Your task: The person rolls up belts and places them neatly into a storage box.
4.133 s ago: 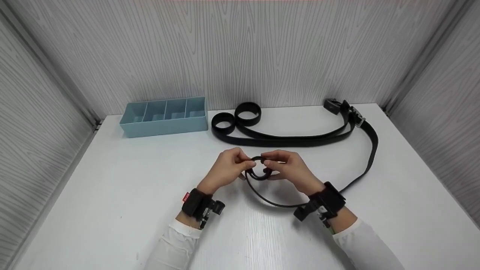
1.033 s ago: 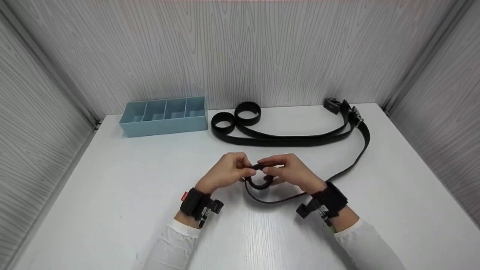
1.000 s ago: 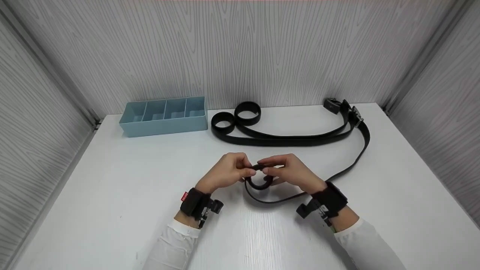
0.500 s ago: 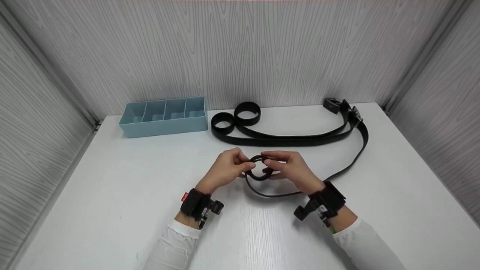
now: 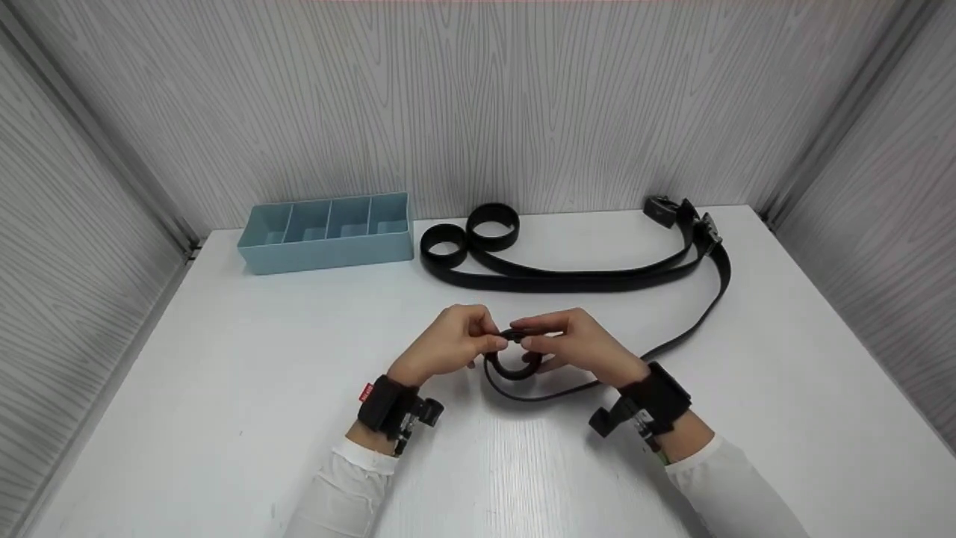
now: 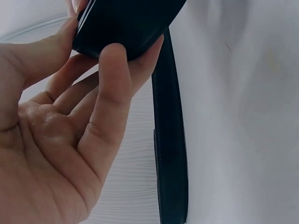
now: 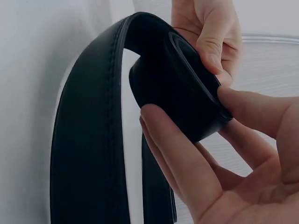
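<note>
Both hands hold the rolled end of a black belt (image 5: 515, 376) over the middle of the table. My left hand (image 5: 448, 345) pinches the coil's left side between thumb and fingers. On its right side, my right hand (image 5: 579, 347) grips with the thumb on the near edge and fingers around the outside. In the right wrist view, the stitched belt strap (image 7: 86, 144) arches out of the coil and hangs down. The strap loops under the coil, passes beneath the right wrist and curves back to the metal buckles (image 5: 708, 230) at the rear right.
Two more black belts (image 5: 567, 282) lie along the back, their left ends curled into rings (image 5: 493, 243). A blue four-compartment tray (image 5: 328, 258) stands at the back left. Grey wood-grain panels (image 5: 478, 97) enclose the white table (image 5: 224, 388) behind and at the sides.
The loose strap has drawn leftward and its hanging loop is smaller. Both hands have lowered slightly with the coil since half a second ago. The other belts and tray stay put.
</note>
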`<state>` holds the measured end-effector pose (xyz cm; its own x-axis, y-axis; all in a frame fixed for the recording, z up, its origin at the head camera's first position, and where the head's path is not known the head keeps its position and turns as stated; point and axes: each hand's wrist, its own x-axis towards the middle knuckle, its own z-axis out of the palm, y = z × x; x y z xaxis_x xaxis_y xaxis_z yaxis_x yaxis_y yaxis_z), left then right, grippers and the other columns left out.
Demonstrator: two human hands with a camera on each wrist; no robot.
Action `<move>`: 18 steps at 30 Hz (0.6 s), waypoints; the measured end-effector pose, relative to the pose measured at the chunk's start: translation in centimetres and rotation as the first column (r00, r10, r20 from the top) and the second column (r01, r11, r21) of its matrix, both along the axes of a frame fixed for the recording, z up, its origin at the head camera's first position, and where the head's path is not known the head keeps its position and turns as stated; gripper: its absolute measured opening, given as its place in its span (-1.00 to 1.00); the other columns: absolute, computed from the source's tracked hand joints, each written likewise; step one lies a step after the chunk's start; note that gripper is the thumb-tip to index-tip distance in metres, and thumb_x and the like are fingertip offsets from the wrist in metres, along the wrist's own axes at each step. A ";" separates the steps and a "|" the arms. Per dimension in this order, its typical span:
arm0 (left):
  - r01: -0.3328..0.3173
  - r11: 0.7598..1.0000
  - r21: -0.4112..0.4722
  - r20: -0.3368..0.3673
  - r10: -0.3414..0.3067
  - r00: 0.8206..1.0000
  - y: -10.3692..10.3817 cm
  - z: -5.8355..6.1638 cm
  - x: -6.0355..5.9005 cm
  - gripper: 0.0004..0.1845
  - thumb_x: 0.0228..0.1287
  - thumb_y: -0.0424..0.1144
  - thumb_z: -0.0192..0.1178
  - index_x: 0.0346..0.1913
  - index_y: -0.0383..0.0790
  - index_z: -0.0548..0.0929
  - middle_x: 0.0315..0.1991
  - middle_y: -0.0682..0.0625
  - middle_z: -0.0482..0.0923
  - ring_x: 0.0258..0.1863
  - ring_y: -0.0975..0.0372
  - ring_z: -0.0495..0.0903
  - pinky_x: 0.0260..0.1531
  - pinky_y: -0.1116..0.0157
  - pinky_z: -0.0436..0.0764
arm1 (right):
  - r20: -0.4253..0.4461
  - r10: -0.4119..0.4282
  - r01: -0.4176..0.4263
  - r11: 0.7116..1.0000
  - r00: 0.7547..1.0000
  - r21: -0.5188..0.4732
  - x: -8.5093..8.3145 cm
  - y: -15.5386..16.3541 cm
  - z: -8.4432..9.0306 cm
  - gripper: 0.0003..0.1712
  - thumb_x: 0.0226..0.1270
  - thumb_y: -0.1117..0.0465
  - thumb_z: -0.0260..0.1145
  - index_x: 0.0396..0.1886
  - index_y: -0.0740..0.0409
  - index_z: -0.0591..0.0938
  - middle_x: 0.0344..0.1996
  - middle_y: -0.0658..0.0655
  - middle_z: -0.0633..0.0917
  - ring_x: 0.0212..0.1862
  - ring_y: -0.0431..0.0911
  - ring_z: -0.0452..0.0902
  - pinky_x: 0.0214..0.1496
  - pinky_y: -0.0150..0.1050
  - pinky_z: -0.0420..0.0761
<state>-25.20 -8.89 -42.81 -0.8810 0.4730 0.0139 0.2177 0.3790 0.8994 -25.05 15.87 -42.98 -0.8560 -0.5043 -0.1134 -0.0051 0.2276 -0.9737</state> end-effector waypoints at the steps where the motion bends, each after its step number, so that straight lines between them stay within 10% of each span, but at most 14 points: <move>1: -0.002 1.000 -0.004 0.003 0.002 1.000 0.0 -0.1 0.0 -0.88 0.41 -0.28 0.37 -0.26 -0.26 0.66 -0.41 0.02 0.70 -0.52 0.19 0.56 -0.55 0.37 0.58 | 0.000 0.001 -0.001 1.000 1.000 0.000 0.0 0.0 0.0 -0.48 0.48 0.20 0.39 0.36 0.26 0.60 0.27 0.21 0.66 0.09 0.15 0.71 -0.07 -0.04 0.79; 18: -0.120 0.989 0.082 0.021 0.119 0.993 0.6 -0.1 0.0 -0.83 0.38 -0.33 0.39 -0.18 -0.33 0.61 -0.33 -0.09 0.74 -0.35 0.08 0.71 -0.38 0.27 0.75 | 0.076 -0.140 0.150 0.976 0.987 -0.158 -0.1 -0.6 -0.4 -0.47 0.50 0.26 0.37 0.38 0.33 0.55 0.23 0.33 0.66 0.02 0.03 0.72 0.02 -0.03 0.77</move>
<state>-25.17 -8.28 -42.87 -0.9315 0.3620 0.0346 0.1610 0.3251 0.9319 -25.16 15.30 -43.35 -0.9151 -0.3914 -0.0967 0.0795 0.0598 -0.9950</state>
